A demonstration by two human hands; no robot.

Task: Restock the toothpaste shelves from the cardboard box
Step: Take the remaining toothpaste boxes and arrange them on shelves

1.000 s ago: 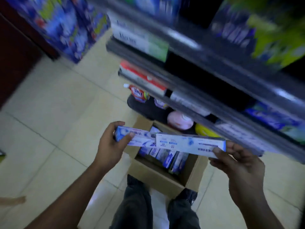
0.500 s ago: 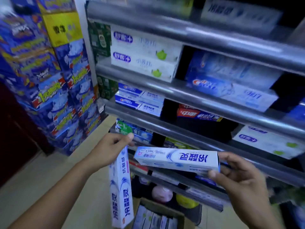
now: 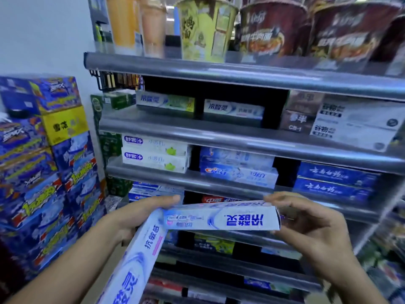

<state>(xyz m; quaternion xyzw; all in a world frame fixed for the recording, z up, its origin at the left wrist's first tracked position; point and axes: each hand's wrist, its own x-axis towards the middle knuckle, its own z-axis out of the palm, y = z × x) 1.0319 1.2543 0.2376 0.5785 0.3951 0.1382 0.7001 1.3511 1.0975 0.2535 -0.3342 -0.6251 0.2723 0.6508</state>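
Two bare hands were up in front of the person, each holding one carton.
The left hand (image 3: 140,213), on a forearm (image 3: 65,273) that rose from the lower left, curled its fingers over the top end of a slanting toothpaste box (image 3: 140,260); the right hand (image 3: 311,224) (palm turned leftward) pinched the end of a level toothpaste box (image 3: 221,218), fingers above, thumb beneath.

Grey multi-tier metal shelf unit (image 3: 219,137). Pale wall (image 3: 43,36) left of it. Stacked blue cartons (image 3: 32,183) left of unit, below wall.
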